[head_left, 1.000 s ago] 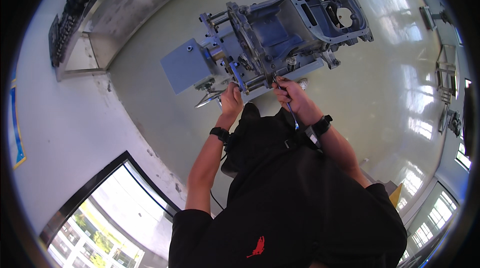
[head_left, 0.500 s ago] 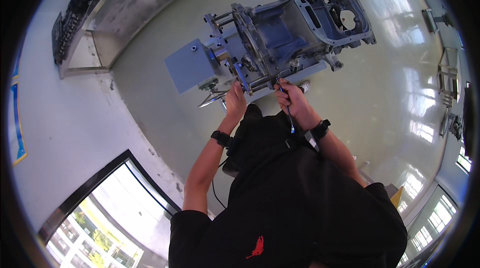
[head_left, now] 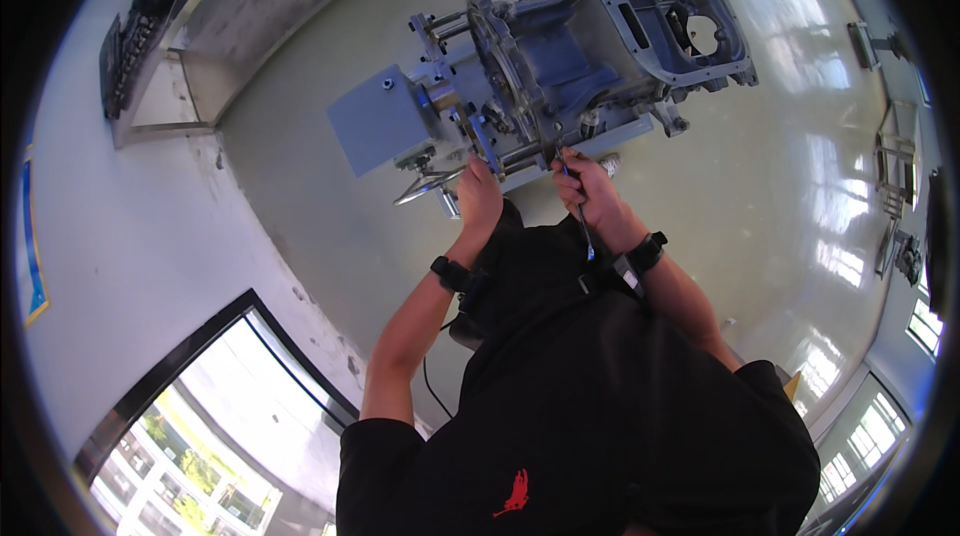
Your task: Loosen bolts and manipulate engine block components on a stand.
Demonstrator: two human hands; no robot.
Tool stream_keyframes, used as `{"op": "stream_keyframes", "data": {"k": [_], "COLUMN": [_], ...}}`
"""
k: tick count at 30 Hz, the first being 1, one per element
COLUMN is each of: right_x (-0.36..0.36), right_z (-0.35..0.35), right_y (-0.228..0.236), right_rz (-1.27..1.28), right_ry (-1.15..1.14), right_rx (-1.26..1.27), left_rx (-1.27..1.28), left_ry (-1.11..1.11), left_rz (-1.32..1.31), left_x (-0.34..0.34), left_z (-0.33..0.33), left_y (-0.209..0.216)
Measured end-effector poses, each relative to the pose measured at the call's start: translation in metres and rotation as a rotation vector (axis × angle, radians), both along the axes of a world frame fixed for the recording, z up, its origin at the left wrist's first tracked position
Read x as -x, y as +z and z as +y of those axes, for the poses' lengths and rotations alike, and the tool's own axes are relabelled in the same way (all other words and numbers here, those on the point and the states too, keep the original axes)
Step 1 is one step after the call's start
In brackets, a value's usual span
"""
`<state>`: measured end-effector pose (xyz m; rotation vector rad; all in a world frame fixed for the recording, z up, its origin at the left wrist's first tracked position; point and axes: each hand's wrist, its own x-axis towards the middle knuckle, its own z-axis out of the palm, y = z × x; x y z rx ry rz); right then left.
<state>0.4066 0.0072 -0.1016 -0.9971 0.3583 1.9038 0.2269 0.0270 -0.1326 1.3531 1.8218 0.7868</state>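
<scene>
A large grey metal gearbox-like housing is mounted on a stand in front of me, its flanged open end pointing right. My right hand is closed round a slim silver wrench. The wrench's upper end meets the lower edge of the housing's flange, and its free end points back toward me. At the near end of the bracket plate, left of the flange, sits my left hand with its fingers curled together. What those fingers grip, if anything, is hidden.
Left of the bracket is a grey box on the stand, with a shiny metal handle below it. A metal workbench bearing dark parts stands at the upper left. A white wall runs along the left, above a window.
The whole view has shifted slightly, with the housing a little higher and farther right. Both hands stay at the same spots on the assembly, and the wrench is still in my right hand.
</scene>
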Motion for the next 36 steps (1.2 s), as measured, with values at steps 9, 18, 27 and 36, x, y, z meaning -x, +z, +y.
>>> {"op": "stream_keyframes", "data": {"k": [9,18,27,36], "right_x": [-0.004,-0.001,-0.015,-0.020], "right_z": [0.000,0.000,0.009,0.011], "right_y": [0.003,0.005,0.009,0.011], "right_rz": [0.018,-0.054,-0.118,-0.082], "right_ry": [0.017,0.025,0.140,0.192], "right_rx": [0.016,-0.033,-0.079,-0.087], "left_rx": [0.123,-0.032,0.034,0.128], "left_ry": [-0.248,-0.326,-0.274,-0.335], "left_rz": [-0.114,-0.161,-0.351,-0.353], "left_x": [0.021,0.034,0.039,0.047], "left_z": [0.005,-0.002,-0.002,0.000], "left_y": [0.001,-0.004,-0.003,-0.003]}}
